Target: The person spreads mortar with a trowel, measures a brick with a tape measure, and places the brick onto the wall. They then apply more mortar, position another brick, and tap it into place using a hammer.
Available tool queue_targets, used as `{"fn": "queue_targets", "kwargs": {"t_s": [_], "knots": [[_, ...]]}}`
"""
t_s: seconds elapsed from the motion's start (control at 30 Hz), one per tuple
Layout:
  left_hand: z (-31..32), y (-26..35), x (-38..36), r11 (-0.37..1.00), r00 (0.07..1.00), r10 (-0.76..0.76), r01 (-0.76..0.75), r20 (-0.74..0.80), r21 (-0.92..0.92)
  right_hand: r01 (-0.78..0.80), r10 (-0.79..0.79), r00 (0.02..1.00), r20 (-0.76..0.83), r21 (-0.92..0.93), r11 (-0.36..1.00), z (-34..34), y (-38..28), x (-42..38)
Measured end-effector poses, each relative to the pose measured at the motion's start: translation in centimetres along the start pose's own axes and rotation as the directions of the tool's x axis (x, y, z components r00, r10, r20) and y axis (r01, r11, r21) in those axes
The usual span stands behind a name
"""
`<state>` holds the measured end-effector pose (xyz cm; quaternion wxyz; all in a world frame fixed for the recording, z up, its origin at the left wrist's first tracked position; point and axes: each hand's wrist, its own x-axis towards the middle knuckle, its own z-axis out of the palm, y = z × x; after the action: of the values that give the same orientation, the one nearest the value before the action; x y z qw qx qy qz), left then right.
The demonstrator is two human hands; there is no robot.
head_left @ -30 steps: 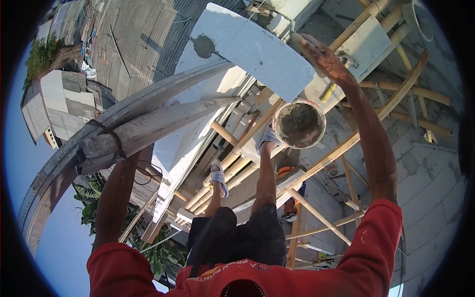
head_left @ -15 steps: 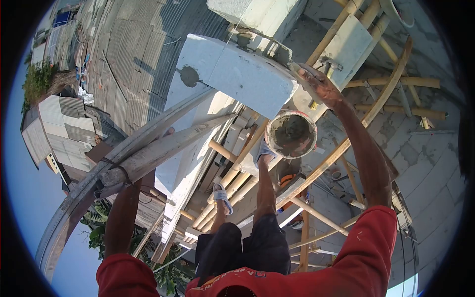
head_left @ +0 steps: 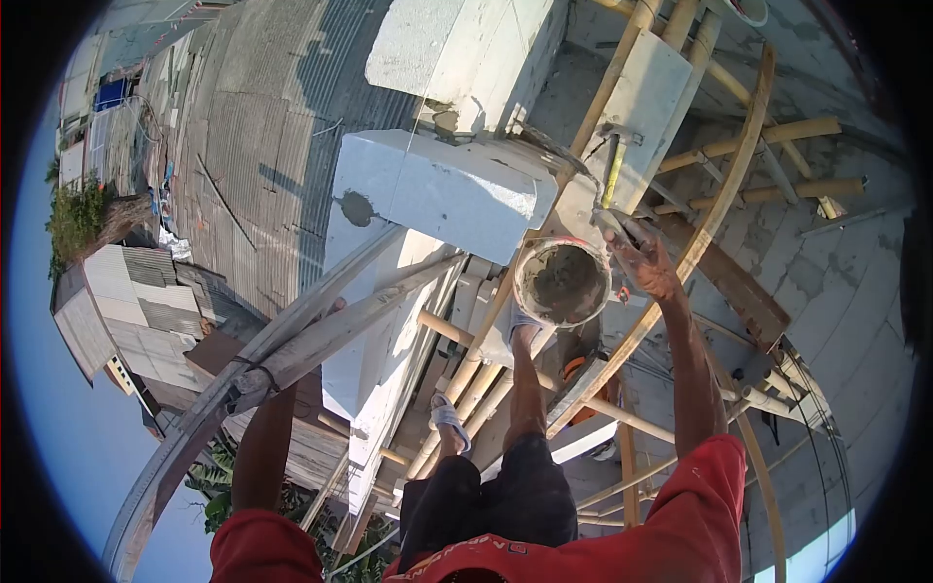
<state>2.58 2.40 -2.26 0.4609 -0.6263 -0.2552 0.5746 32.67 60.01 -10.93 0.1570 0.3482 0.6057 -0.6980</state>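
Well, R grip (head_left: 641,257) round trowel (head_left: 575,161), long axis diag., pointing up-left, L grip (head_left: 337,305) unclear

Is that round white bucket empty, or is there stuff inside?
Not empty: grey, mortar-like mush shows inside the open, round white bucket. How deep it is, I cannot tell.
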Motion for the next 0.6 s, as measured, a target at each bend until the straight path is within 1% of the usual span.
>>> {"fn": "queue_targets", "kwargs": {"t_s": [0.03,0.1,0.13,0.17,0.2,0.23,0.3,0.33,0.37,0.4,0.43,0.47,0.5,0.53,0.57,0.6], "knots": [[1.1,-4.4,2.6,0.998,0.999,-0.044,0.045,0.027,-0.039,-0.021,0.022,0.999,-0.042,0.015,1.0,0.1,1.0,-2.0],[0.9,-5.8,3.4,0.995,0.998,-0.005,-0.002,0.07,0.099,-0.092,0.093,0.987,-0.131,0.015,0.996,1.0,3.1,-6.5],[0.3,-4.0,2.2,0.957,0.992,0.075,-0.1,0.099,0.274,-0.156,0.159,0.976,-0.147,0.036,0.987,1.7,4.6,-8.8],[-0.1,-2.3,1.0,0.936,0.987,0.122,-0.149,0.104,0.318,-0.218,0.225,0.961,-0.161,0.059,0.974,2.4,6.0,-11.1],[-0.4,-0.8,0.1,0.911,0.98,0.168,-0.196,0.108,0.361,-0.298,0.312,0.94,-0.138,0.113,0.948,3.0,7.3,-13.5],[-0.5,0.2,-0.9,0.936,0.979,0.19,-0.205,0.079,0.286,-0.356,0.377,0.916,-0.133,0.162,0.92,3.9,7.9,-15.2],[-0.9,0.6,-1.7,0.973,0.972,0.211,-0.219,0.1,0.072,-0.466,0.506,0.856,-0.11,0.264,0.845,6.0,8.9,-18.0],[-1.2,0.5,-1.9,0.975,0.963,0.22,-0.212,0.154,-0.068,-0.425,0.439,0.89,-0.124,0.123,0.897,7.1,12.1,-18.6],[-1.4,0.4,-1.9,0.943,0.956,0.222,-0.161,0.192,-0.29,-0.374,0.368,0.921,-0.127,-0.019,0.927,8.4,17.4,-18.8],[-1.5,0.0,-1.7,0.866,0.948,0.223,-0.085,0.229,-0.492,-0.439,0.423,0.89,-0.169,-0.069,0.896,9.4,17.1,-18.3],[-1.5,-0.3,-1.4,0.686,0.941,0.224,0.033,0.255,-0.726,-0.504,0.475,0.855,-0.209,-0.113,0.856,10.5,16.8,-17.7],[-1.3,-0.4,-1.3,0.447,0.922,0.222,0.193,0.317,-0.874,-0.48,0.441,0.866,-0.235,-0.147,0.865,11.4,17.4,-16.6],[-1.2,-0.5,-1.2,0.166,0.9,0.218,0.348,0.378,-0.923,-0.459,0.408,0.876,-0.257,-0.184,0.869,12.2,18.2,-15.6],[-1.4,-0.5,-1.4,-0.122,0.848,0.241,0.509,0.472,-0.852,-0.507,0.491,0.852,-0.181,-0.056,0.86,12.7,19.2,-14.5],[-1.5,-0.1,-1.5,-0.388,0.78,0.296,0.626,0.552,-0.677,-0.555,0.559,0.823,-0.097,0.066,0.829,13.0,19.9,-13.2],[-1.6,0.4,-1.3,-0.6,0.701,0.377,0.683,0.606,-0.417,-0.568,0.59,0.804,-0.071,0.202,0.798,13.5,20.7,-12.3]]}}
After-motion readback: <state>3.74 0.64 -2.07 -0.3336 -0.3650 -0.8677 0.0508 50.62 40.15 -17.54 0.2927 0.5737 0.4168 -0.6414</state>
